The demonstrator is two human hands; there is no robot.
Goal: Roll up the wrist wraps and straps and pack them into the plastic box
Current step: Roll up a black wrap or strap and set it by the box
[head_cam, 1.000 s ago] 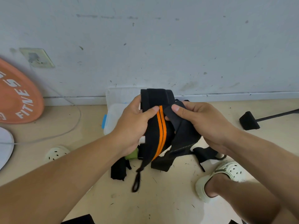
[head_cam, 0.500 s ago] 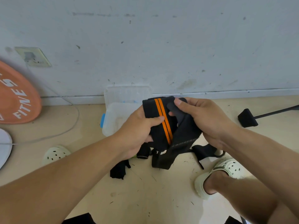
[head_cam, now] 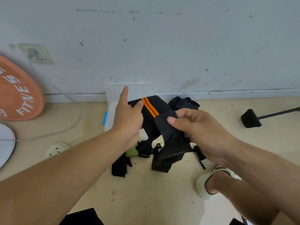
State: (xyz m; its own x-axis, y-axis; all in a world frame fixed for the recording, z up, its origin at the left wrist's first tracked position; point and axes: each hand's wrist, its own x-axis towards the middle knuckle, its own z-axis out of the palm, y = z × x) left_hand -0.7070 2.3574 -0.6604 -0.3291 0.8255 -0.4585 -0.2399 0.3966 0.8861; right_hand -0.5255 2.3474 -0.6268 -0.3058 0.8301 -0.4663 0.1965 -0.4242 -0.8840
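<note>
A black wrist wrap with two orange stripes [head_cam: 151, 111] is held above the floor between both hands. My left hand [head_cam: 128, 117] holds its upper left part with the thumb on the stripes and the index finger pointing up. My right hand [head_cam: 196, 127] pinches the wrap's plain black end, which hangs down towards the floor. Behind the hands stands the clear plastic box [head_cam: 112, 117] with a blue clip, its lid [head_cam: 129, 91] leaning on the wall. More black straps [head_cam: 120, 166] and a green piece [head_cam: 131, 151] lie on the floor below.
An orange weight plate [head_cam: 17, 95] leans on the wall at the left, with a white disc [head_cam: 4, 143] and a cable beside it. A pale clog [head_cam: 55, 149] lies on the floor; my foot in another clog [head_cam: 211, 181] is at the right. A black-footed stand [head_cam: 250, 118] is far right.
The hands have lowered and spread apart. The wrap's black end has been pulled down to the right by my right hand, and my left index finger has lifted off.
</note>
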